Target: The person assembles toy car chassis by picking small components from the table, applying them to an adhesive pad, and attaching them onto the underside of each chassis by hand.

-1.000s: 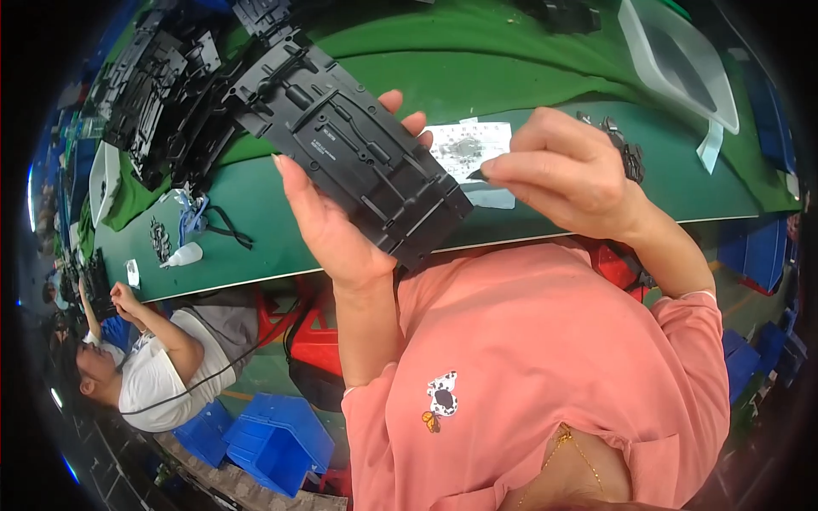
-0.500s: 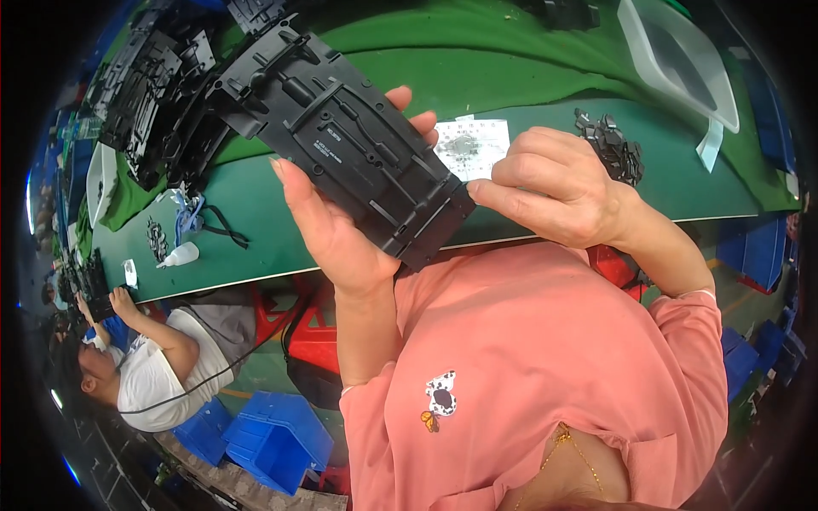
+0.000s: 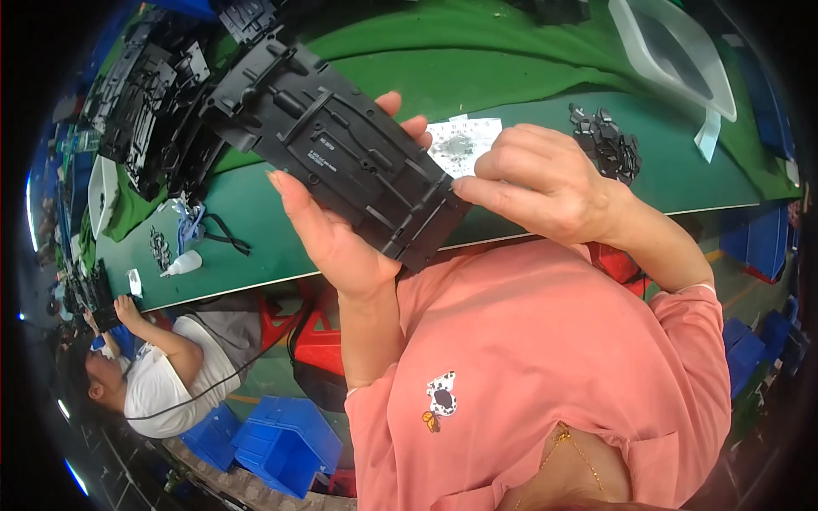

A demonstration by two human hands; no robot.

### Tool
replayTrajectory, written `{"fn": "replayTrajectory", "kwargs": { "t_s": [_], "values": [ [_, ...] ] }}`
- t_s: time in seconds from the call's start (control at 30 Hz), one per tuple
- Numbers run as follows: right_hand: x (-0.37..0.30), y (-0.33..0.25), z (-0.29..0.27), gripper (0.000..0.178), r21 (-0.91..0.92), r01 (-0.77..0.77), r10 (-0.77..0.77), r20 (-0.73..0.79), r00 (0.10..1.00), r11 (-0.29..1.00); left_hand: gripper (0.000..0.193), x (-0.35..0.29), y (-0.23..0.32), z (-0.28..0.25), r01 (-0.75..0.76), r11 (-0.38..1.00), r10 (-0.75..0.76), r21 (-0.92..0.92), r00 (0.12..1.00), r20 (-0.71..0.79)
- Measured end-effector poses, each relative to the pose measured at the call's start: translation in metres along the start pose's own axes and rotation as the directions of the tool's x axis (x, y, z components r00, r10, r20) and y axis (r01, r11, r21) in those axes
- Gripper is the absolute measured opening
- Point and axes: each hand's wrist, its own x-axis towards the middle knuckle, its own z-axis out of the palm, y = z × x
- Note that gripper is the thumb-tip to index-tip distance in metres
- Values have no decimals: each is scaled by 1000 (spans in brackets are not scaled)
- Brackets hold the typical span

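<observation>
A long black moulded plastic part, ribbed and dotted with holes, is held tilted above the table's near edge. My left hand wraps round it from beneath, the thumb along its near side and fingertips showing past its far side. At the part's lower right end, my right hand has its fingers curled, with thumb and index pinched against the corner. Whether a small piece sits in that pinch is hidden. Beyond the right hand lies a pile of small black pieces. A printed paper sheet lies behind the hands.
Stacked black plastic parts stand at the far left on green cloth. A small white bottle lies on the green table. A translucent tray is at the far right. Another person works at left, near blue bins.
The black plastic part and both hands have shifted very slightly left in the picture. My right hand's pinch stays at the part's corner.
</observation>
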Motion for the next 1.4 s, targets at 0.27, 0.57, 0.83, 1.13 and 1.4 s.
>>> {"fn": "replayTrajectory", "kwargs": {
  "t_s": [0.27,0.57,0.83,1.13,1.4],
  "values": [
    [-13,-10,5,33,91,-103,121,-224,967,991,84,-4,1,-1,-187,982,189,-34,979,73],
    [-12,-4,11,30,29,32,-24,-246,969,999,84,-7,-2,7,-225,965,209,136,971,119],
    [-15,-3,8,31,-9,79,-78,-243,967,997,81,-6,-5,9,-190,978,174,88,972,160],
    [-34,3,-23,23,-50,-239,224,-204,953,970,68,-3,3,7,-33,995,25,-96,996,-85],
    [-77,44,-74,16,-11,-890,885,113,452,456,62,3,7,-14,-6,990,-14,-141,990,-141]
  ]
}}
